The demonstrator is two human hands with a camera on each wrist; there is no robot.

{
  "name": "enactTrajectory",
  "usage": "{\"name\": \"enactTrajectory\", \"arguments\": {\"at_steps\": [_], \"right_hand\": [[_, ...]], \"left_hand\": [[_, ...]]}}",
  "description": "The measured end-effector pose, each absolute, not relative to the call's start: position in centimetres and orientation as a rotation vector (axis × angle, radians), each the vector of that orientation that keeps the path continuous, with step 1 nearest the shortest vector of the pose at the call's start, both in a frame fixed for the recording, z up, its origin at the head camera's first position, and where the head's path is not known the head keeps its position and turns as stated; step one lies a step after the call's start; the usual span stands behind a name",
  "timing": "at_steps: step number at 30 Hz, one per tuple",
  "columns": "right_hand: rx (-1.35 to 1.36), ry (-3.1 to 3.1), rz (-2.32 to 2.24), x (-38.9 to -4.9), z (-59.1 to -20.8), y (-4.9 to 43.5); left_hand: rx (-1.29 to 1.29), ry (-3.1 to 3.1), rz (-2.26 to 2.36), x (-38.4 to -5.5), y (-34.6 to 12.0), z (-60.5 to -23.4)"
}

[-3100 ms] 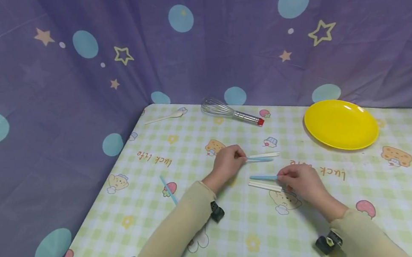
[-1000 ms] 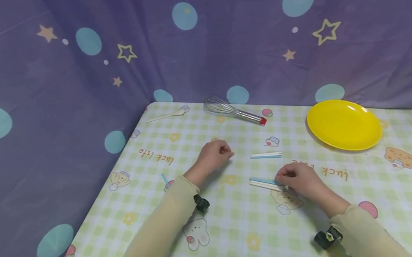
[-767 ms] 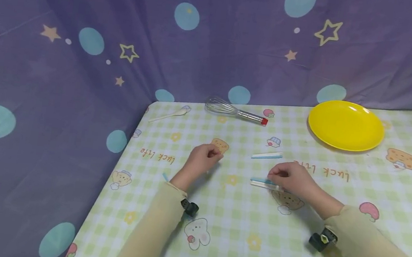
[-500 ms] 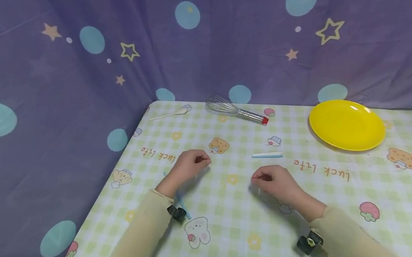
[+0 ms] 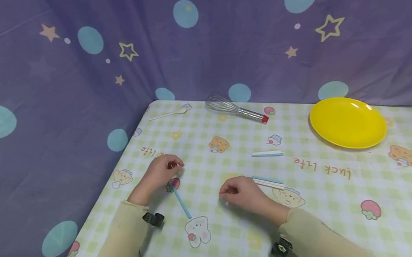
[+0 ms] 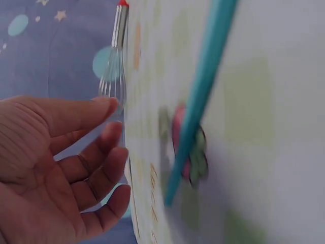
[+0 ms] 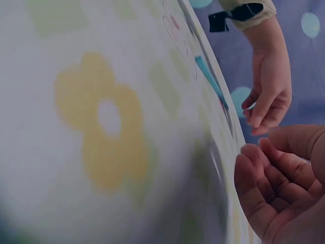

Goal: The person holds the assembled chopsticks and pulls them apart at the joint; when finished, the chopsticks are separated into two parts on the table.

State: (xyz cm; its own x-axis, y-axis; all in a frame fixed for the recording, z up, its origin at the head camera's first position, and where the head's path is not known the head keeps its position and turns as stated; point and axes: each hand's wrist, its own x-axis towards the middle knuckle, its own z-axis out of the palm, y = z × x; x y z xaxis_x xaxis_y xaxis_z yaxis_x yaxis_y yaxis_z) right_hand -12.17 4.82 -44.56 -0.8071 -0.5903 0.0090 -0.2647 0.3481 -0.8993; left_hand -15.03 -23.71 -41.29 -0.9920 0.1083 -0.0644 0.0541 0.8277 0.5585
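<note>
A slim blue stick [image 5: 181,202] lies slanted on the tablecloth at the left. My left hand [image 5: 160,171] hovers just above its far end, with fingers loosely bent and nothing between them; in the left wrist view a gap shows between fingertips and stick [image 6: 195,107]. Over the middle of the table, my right hand [image 5: 246,194] is in the air, fingers relaxed and holding nothing. Beyond it lies a group of short sticks, one blue [image 5: 267,179] and white ones [image 5: 268,184] side by side. Farther back, a white stick [image 5: 270,152] and a blue stick [image 5: 266,155] lie together.
A metal whisk [image 5: 237,110] with a red end lies at the back edge, with a pale spoon [image 5: 169,114] to its left. A yellow plate [image 5: 347,123] stands at the back right. A purple curtain [image 5: 217,40] hangs behind the checked tablecloth [image 5: 222,250].
A blue stick was laid beside the white ones and my right hand left it, moving left and nearer. My left hand moved left and nearer, from the back sticks to the lone blue stick.
</note>
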Motion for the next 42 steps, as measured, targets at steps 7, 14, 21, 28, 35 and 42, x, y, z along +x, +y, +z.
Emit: {"name": "enactTrajectory", "arguments": {"at_steps": [7, 14, 21, 28, 35, 42], "right_hand": [[-0.875, 2.217, -1.431, -11.0, -44.2, 2.0], [-0.929, 2.201, -1.288, -9.6, -44.2, -0.8], [-0.989, 2.298, -1.102, -9.3, -44.3, -2.3], [-0.96, 2.436, -0.958, -9.1, -44.9, -3.4], [-0.913, 2.579, -0.829, -8.3, -44.9, -4.0], [-0.806, 2.617, -0.906, -8.2, -44.9, -3.5]], "left_hand": [[0.344, 2.842, 0.795, -14.3, -26.7, -41.8], [0.334, 2.89, 0.664, -13.8, -28.4, -42.5], [0.313, 2.934, 0.548, -14.2, -28.4, -43.3], [0.294, 2.966, 0.5, -14.0, -28.1, -43.5], [0.284, 2.977, 0.488, -13.8, -28.0, -43.8], [0.259, 2.993, 0.472, -13.8, -27.7, -43.6]]}}
